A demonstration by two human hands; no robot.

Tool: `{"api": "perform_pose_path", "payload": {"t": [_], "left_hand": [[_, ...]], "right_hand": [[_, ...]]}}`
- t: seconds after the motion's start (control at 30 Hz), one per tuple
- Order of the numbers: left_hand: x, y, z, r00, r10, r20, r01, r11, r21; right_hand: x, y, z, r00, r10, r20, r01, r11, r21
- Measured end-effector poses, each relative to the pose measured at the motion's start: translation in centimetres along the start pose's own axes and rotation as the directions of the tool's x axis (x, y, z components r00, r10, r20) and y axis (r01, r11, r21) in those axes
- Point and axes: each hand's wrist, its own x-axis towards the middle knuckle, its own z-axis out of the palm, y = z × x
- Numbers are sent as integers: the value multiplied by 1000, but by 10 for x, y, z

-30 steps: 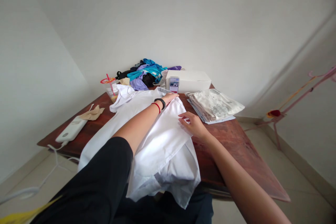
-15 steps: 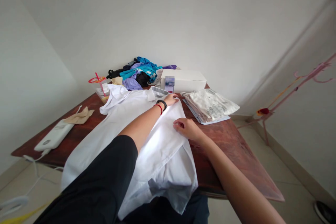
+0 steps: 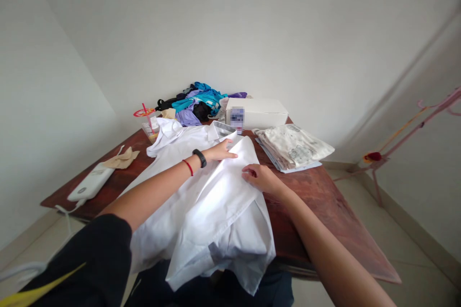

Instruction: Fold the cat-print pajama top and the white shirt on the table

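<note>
White shirt (image 3: 219, 206) lies on the wooden table (image 3: 345, 225), hem hanging over the near edge; use it as the reference.

Left hand (image 3: 219, 151): on the shirt's upper front just below its collar (image 3: 224, 129), thumb and fingers apart, not clamped on anything. Right hand (image 3: 262, 179): at the shirt's right edge, fingers curled, tips close to the thumb. Can't tell whether cloth is pinched between them.

Risks, my read:
- Hem overhang could drag the shirt toward the lap if both hands come off.
- Cup (image 3: 150, 133) stands right by the shirt's far-left sleeve, some drink in it. A tug on that sleeve could tip it and stain the cloth.
- Loose ridges near the left hand could set as creases if pressed flat unevenly.
- White cable (image 3: 67, 218) left of the shirt, near the left sleeve of the person's top; an elbow swing could snag it and pull the power bank (image 3: 91, 182).

Text: small box (image 3: 236, 121) beyond the shirt's collar has its label pixelated. Marks on the cup and power bank too small to read. No brand legible.
</note>
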Motion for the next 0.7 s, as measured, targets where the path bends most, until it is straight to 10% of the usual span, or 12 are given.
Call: {"api": "perform_pose_path", "payload": {"t": [0.23,0.37,0.7], "left_hand": [[-152,-4,-34,935,-79,346,119,988,-94],[-221,0,-29,935,-13,354,47,995,-86],[-289,-5,21,963,-98,250,119,991,-69]], "right_hand": [[-1,2,1,1000,-5,-5,5,1000,3],[0,6,2,1000,-5,-3,5,1000,20],[3,10,2,1000,17,4,-17,995,103]]}}
